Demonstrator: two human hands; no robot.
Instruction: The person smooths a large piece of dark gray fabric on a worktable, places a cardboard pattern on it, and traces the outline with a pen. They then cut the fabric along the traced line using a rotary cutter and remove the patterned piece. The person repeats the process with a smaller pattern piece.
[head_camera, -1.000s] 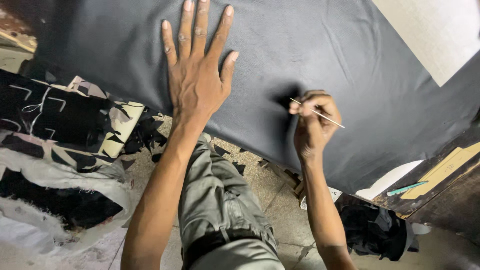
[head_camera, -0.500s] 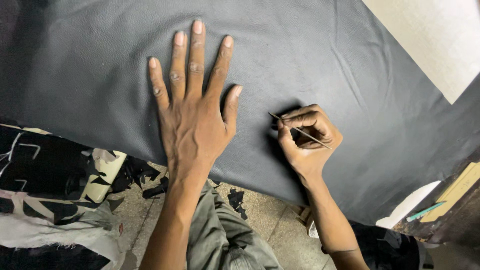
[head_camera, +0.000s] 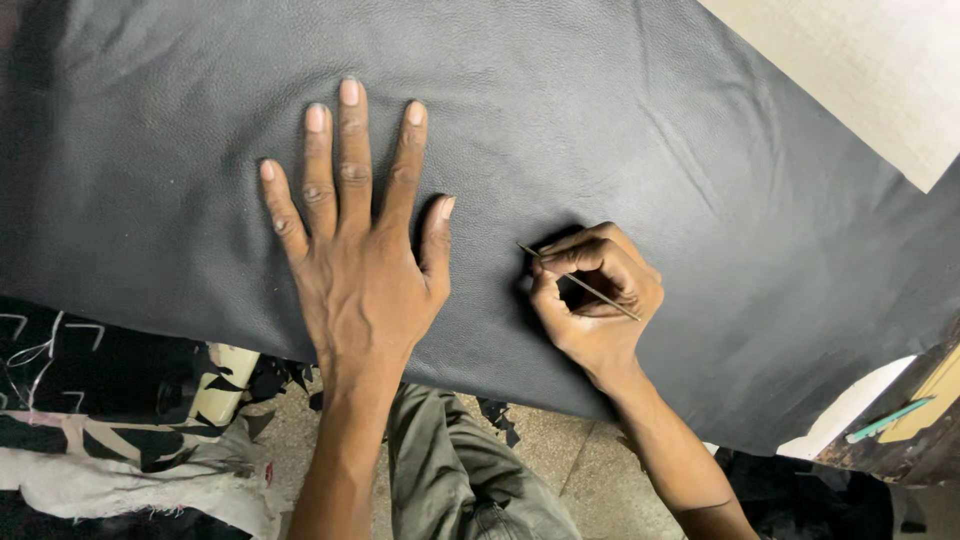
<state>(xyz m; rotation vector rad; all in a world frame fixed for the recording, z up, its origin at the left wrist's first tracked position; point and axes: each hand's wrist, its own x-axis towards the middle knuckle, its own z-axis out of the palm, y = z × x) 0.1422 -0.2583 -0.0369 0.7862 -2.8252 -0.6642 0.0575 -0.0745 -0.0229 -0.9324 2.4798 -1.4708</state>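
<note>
Fingers (head_camera: 340, 150) of our left hand (head_camera: 355, 260) lie spread flat on the black leather sheet (head_camera: 620, 130), lower on it than a second ago. Our right hand (head_camera: 595, 300) has tucked close beside that thumb, pinching the thin metal scriber (head_camera: 580, 283), its tip now at the leather.

Right hand (head_camera: 597, 300) now nearer left hand (head_camera: 362, 262)

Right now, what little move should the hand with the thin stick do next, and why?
Probably draw the thin metal stick gently along the big dark grey leather sheet. Its tip sits at the leather, pinched in the right hand, and the left hand lies flat, fingers spread, on the sheet.
</note>
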